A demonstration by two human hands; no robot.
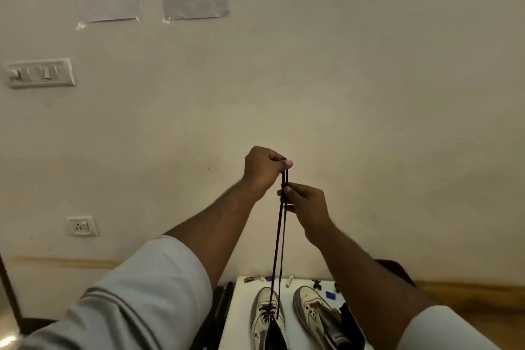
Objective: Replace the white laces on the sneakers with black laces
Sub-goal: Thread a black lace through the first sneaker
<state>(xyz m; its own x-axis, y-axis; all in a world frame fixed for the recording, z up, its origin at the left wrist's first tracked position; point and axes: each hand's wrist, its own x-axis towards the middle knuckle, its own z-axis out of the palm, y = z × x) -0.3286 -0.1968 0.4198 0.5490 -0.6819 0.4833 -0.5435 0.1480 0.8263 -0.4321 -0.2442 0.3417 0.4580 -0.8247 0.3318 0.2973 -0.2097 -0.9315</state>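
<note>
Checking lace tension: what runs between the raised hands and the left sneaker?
Only the black lace: two strands hang from the left hand and right hand down to the left sneaker, per the head view.

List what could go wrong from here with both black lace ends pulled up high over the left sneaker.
1. The left hand and right hand pinch both ends of the black lace taut; a harder pull may lift or tip the left sneaker.
2. If either pinch slips, the ends may come out uneven.
3. Small items at the table's far edge could be knocked.
</note>
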